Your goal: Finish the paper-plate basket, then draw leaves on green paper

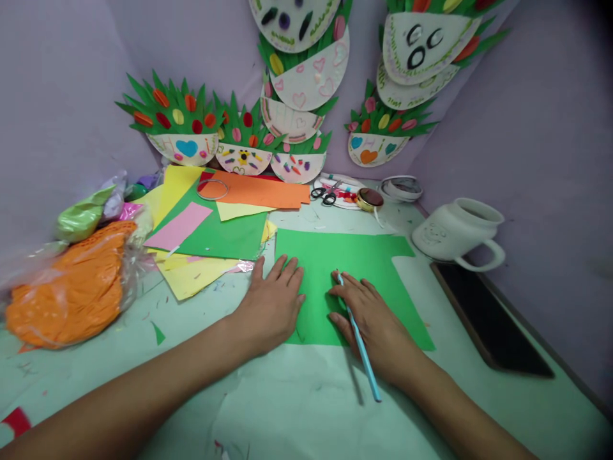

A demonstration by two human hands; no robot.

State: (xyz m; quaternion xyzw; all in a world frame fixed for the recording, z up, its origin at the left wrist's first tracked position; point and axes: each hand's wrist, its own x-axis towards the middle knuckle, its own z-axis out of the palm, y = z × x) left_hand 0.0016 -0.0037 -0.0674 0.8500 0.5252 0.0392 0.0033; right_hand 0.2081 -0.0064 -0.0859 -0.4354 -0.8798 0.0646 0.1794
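A sheet of green paper (306,255) lies before me, with a notch cut out of its right side. My left hand (274,305) rests flat over its left edge, fingers stretched out and holding nothing. Over the paper's right half is my right hand (368,313), with a light blue pencil (360,342) held between thumb and fingers. The pencil slants, its upper end near the fingertips and its other end toward me past the paper's near edge. A faint curved mark shows on the paper near my left hand.
Coloured paper sheets (230,236) lie behind my left hand, with orange material in a plastic bag (71,287) farther left. Scissors (325,193) and a tape measure (370,199) sit at the back. A white mug (453,230) and a dark phone (488,319) stand right. Paper flower baskets (184,148) line the wall.
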